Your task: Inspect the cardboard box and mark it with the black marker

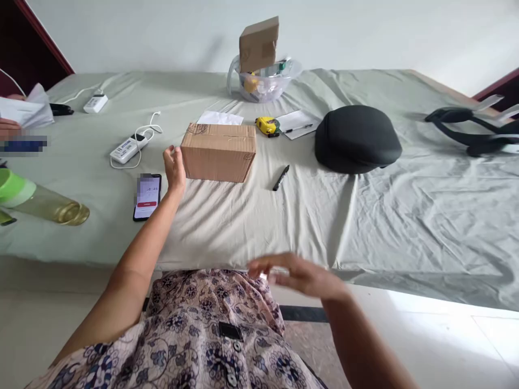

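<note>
A closed brown cardboard box [219,156] sits on the cloth in front of me. Against its left side rests my left hand [175,170], open, its fingers partly hidden by the hand itself. My right hand [298,274] hovers over the table's front edge, slightly blurred, thumb and fingers apart with nothing held. A black marker [281,178] lies to the right of the box. Behind it are a yellow tape measure [267,126], a white paper [298,123] with a pen [298,128] on it, and another white sheet [223,118] partly covered by the box.
A phone [147,197] and a white power strip [128,148] lie left, near a green-lidded bottle [57,204]. A black case [357,139] stands right. At the back, a clear basket [267,89] holds another carton [259,46]. Another person's hand [8,128] shows far left.
</note>
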The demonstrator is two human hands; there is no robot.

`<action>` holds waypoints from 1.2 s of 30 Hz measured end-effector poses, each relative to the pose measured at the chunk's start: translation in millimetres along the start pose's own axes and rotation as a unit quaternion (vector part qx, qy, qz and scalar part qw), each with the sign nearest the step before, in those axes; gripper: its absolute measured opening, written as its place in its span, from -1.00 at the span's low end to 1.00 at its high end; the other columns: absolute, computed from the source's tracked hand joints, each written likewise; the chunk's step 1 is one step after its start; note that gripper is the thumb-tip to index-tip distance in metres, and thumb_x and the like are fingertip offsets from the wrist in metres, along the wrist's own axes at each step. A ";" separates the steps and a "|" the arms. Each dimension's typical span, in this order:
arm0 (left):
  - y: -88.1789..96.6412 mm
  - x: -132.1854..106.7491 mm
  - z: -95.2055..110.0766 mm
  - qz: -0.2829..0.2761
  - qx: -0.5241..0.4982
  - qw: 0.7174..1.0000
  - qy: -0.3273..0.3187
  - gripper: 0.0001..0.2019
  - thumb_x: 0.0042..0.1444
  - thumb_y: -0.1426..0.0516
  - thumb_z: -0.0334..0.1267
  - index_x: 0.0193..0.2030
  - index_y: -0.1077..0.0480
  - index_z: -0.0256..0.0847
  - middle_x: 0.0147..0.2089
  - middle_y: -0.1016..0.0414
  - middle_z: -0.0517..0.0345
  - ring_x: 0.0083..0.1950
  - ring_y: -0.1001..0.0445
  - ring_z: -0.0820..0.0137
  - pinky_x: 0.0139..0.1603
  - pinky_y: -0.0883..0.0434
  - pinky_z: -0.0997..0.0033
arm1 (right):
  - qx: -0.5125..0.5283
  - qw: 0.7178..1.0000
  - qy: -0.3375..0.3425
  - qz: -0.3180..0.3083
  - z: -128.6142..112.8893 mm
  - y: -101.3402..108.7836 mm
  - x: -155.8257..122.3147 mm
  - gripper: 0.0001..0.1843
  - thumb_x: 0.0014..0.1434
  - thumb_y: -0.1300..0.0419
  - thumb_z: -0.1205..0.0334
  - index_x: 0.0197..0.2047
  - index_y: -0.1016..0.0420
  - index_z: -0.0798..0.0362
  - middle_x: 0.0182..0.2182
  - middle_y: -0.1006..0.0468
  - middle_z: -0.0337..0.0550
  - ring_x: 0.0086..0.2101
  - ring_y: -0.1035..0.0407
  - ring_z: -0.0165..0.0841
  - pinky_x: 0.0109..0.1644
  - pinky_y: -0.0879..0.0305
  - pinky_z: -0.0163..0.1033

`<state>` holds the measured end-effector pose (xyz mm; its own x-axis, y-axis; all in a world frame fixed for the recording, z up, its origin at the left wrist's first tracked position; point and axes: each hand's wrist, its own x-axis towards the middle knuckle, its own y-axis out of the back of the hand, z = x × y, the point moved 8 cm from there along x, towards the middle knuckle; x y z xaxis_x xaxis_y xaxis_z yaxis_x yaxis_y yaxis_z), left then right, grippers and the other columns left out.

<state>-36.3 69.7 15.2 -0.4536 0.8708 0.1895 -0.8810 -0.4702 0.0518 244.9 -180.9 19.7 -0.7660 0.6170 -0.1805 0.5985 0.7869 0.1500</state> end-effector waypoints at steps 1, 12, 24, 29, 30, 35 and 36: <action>-5.1 0.9 1.8 0.004 -0.004 1.000 -0.015 -0.45 0.40 0.03 0.26 0.19 -0.24 -0.20 0.28 -0.41 -0.23 0.30 -0.45 0.12 0.33 -0.39 0.07 | 0.000 0.996 0.065 0.058 -14.6 29.0 9.3 -0.62 0.43 -0.12 0.00 0.22 -0.54 -0.17 0.01 -0.67 -0.06 -0.02 -0.60 -0.30 0.09 -0.57 -0.08; -24.0 -17.4 -23.5 0.015 0.036 0.996 -0.081 -0.22 0.25 0.11 0.45 0.26 -0.20 -0.21 0.33 -0.39 -0.31 0.33 -0.45 0.10 0.37 -0.36 0.10 | -0.137 0.856 0.125 0.483 37.3 195.7 138.8 0.20 0.05 -0.29 -0.54 0.54 -0.04 -0.05 0.25 -0.40 0.19 0.11 -0.45 -0.03 0.23 -0.43 0.20; -29.2 -13.5 -26.8 0.004 0.062 0.994 -0.095 -0.14 0.06 0.03 0.58 0.07 -0.32 -0.23 0.07 -0.51 -0.20 0.14 -0.53 0.06 0.24 -0.46 0.07 | -0.150 0.858 0.068 0.487 66.2 186.6 143.5 -0.11 0.20 -0.36 -0.08 0.47 -0.13 -0.01 0.32 -0.30 0.18 0.12 -0.43 -0.09 0.23 -0.49 0.07; -29.4 -12.1 -24.4 0.014 0.060 0.992 -0.108 -0.25 0.10 0.01 0.50 0.01 -0.31 -0.20 0.01 -0.51 -0.13 0.09 -0.54 0.10 0.22 -0.47 0.05 | -0.156 0.849 0.059 0.501 66.9 188.2 146.6 -0.13 0.19 -0.37 0.07 0.46 -0.12 0.03 0.31 -0.33 0.14 0.15 -0.42 -0.13 0.21 -0.51 -0.01; -29.0 -12.0 -23.8 0.017 0.062 0.992 -0.106 -0.27 0.09 0.01 0.49 0.00 -0.31 -0.19 0.00 -0.51 -0.13 0.08 -0.53 0.09 0.23 -0.47 0.03 | -0.160 0.847 0.052 0.505 67.1 188.6 147.0 -0.11 0.19 -0.37 0.08 0.47 -0.11 0.04 0.31 -0.34 0.13 0.16 -0.41 -0.11 0.21 -0.50 -0.01; -29.7 -11.7 -25.7 -0.009 0.131 0.989 -0.060 -0.42 0.13 0.02 0.37 -0.06 -0.27 -0.12 0.04 -0.50 -0.10 0.18 -0.51 -0.02 0.29 -0.46 -0.07 | -0.178 0.846 -0.001 0.502 67.9 190.5 149.8 -0.06 0.18 -0.40 0.10 0.49 -0.05 0.03 0.32 -0.36 0.14 0.21 -0.38 -0.06 0.27 -0.44 0.05; -28.9 -11.6 -26.3 -0.010 0.144 0.988 -0.050 -0.46 0.14 0.02 0.35 -0.06 -0.26 -0.09 0.06 -0.50 -0.08 0.22 -0.50 -0.04 0.31 -0.45 -0.08 | -0.182 0.846 -0.006 0.501 67.1 190.6 149.9 -0.07 0.18 -0.40 0.12 0.48 -0.06 0.04 0.32 -0.36 0.14 0.22 -0.37 -0.06 0.29 -0.41 0.06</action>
<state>-9.1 76.9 -14.3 -0.4072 0.8689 0.2815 -0.8086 -0.4863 0.3311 259.9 62.0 -44.1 0.0866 0.9749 0.2050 0.8326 -0.1838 0.5224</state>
